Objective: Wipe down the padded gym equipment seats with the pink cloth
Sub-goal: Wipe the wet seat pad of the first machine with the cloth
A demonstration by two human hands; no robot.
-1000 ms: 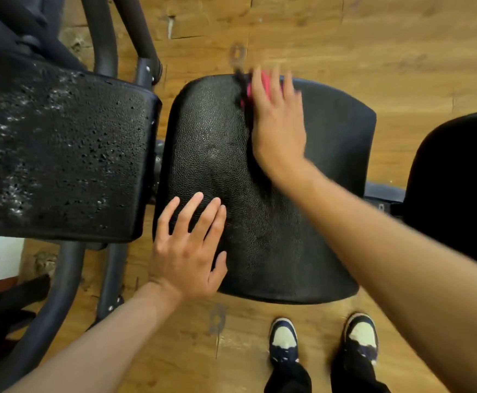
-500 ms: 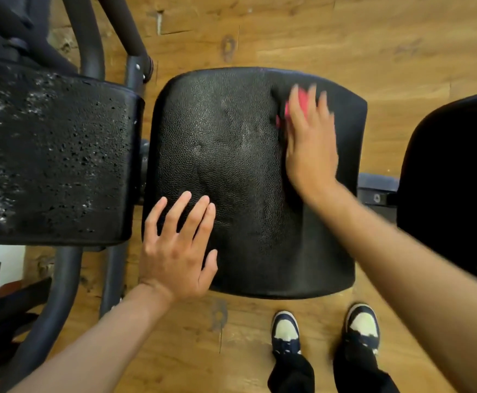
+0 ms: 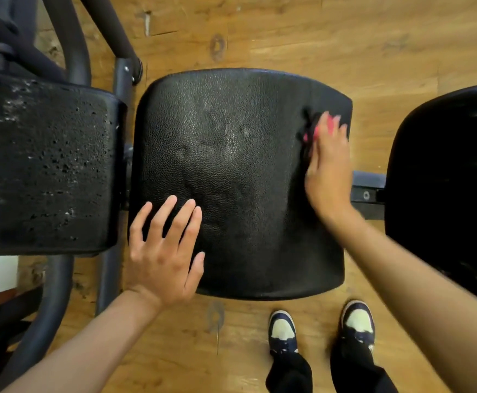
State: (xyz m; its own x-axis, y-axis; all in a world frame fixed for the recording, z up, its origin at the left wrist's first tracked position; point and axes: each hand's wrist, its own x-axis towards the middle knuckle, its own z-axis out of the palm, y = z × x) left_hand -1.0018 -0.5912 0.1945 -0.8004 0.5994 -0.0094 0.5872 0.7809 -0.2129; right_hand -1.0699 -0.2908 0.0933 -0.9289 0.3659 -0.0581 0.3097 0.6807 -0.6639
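Note:
A black padded seat with a pebbled surface fills the middle of the view. My right hand lies flat near the seat's far right edge, pressing the pink cloth against the padding; only a strip of pink shows between and past the fingers. My left hand rests palm down on the seat's near left corner with fingers spread and holds nothing. Faint streaks mark the seat's middle.
A worn, flaking black pad sits to the left on a dark tubular frame. Another black pad stands at the right, joined by a metal bar. My shoes stand on the wooden floor below the seat.
My right hand has slid the pink cloth from the seat's far middle to its far right edge. My left hand has stayed on the near left corner.

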